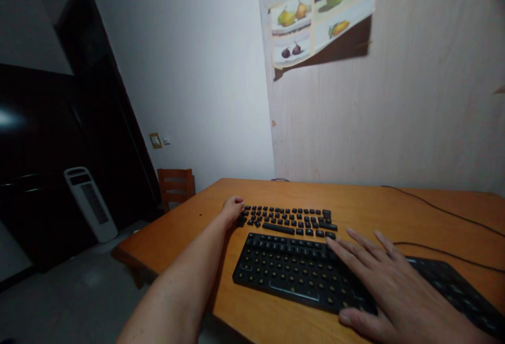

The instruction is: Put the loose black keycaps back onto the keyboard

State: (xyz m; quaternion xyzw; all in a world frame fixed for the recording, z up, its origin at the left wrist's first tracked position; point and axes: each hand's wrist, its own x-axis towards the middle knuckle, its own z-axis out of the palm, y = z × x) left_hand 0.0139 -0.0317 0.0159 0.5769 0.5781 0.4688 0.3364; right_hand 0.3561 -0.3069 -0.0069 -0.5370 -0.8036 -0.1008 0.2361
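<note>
Fingers [349, 257] spread, your right hand [384, 275] lies over the keyboard [292, 269] on the table [351, 202], perhaps steadying it, while your left hand [232, 210], its pinch unclear, meets loose keycaps [278, 228] apparently rowed for order

Room | white wall [205, 86], 11 o'clock | pale wood-grain wall [418, 107], 2, with fruit poster [294, 33], 1 | dark doorway [89, 44], 10 | switch plate [155, 140], 9 | white tower appliance [92, 204] and slatted wooden chair [175, 181], between 8 and 9 | grey floor [90, 291], 8 | orange-brown wooden worktop [244, 310], 6 | light dim leftward, glare on dark panel [35, 128] at 9.
</note>
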